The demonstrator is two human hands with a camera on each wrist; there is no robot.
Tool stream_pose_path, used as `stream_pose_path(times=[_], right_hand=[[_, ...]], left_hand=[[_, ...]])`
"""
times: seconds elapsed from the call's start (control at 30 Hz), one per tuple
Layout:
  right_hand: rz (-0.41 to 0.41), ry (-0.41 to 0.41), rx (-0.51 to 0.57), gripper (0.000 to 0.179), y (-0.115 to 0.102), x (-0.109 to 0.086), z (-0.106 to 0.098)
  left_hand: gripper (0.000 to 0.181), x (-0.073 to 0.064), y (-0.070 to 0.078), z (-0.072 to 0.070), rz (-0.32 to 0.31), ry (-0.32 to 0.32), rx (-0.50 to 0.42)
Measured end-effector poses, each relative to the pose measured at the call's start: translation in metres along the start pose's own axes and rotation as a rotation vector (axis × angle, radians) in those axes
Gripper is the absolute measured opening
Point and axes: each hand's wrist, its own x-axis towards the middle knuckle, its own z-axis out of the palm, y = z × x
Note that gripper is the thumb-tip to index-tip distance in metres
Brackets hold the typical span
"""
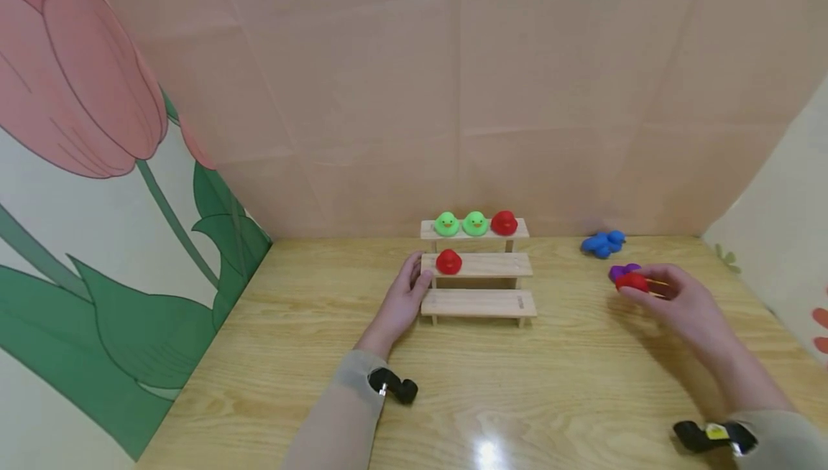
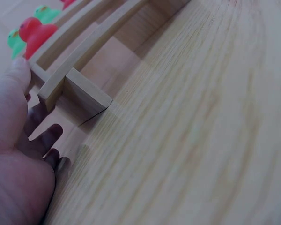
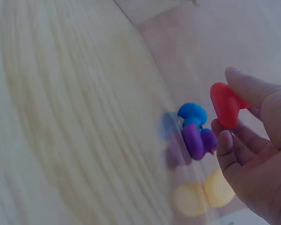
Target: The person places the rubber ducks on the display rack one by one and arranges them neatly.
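Note:
A three-step wooden stand bears two green rubber ducks and a red duck on its top step. Another red duck sits at the left end of the middle step. My left hand grips the stand's left end, thumb by the middle step; in the left wrist view its fingers curl beside the stand's end. Off to the right, my right hand pinches a red duck between thumb and fingers, above the table. A purple duck lies just beyond it, partly covered.
Blue ducks lie close together near the back wall on the right. Yellow round things, blurred, show beside the right hand in its wrist view. A pinkish cloth wall stands behind the wooden table.

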Motion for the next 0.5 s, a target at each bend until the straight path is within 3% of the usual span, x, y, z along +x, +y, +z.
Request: stream_pose_path(times=[0.5], right_hand=[[-0.078, -0.034, 0.017, 0.057, -0.034, 0.002, 0.019]], left_hand=[[0.072, 0.001, -0.001, -0.001, 0.0, -0.009, -0.018]])
